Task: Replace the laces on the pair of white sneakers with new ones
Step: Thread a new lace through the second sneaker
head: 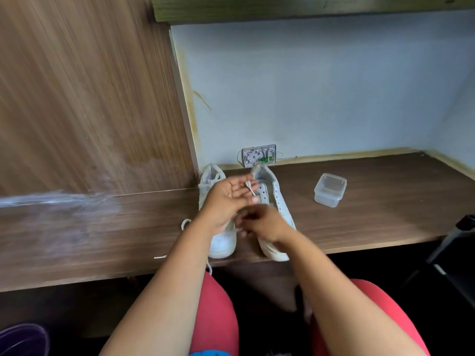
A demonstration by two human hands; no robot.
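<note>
The left hand [228, 194] is raised palm-up above the two white sneakers, its grip pinched together on the tip of a white lace [249, 188], fingers curled round the thin end. Just below and toward the person from that grip, the right hand [259, 222] hangs over the right sneaker [279, 201] with its fingers curled downward; it is blurred, and I cannot tell whether its grip is closed on anything. The right sneaker lies directly under both hands, its tongue and empty eyelets showing just beyond the left grip. The left sneaker [222, 242] sits beside it, to the left of the grip, mostly hidden by the left wrist, with lacing visible at its far end. A loose lace loop [185, 223] lies on the worktop [102, 227] left of the left wrist, and another strand hangs over the near edge. Well to the right of both hands stands a clear plastic container [330, 190]. Beyond the sneakers, against the wall, is a small opened wall box [259, 155].
</note>
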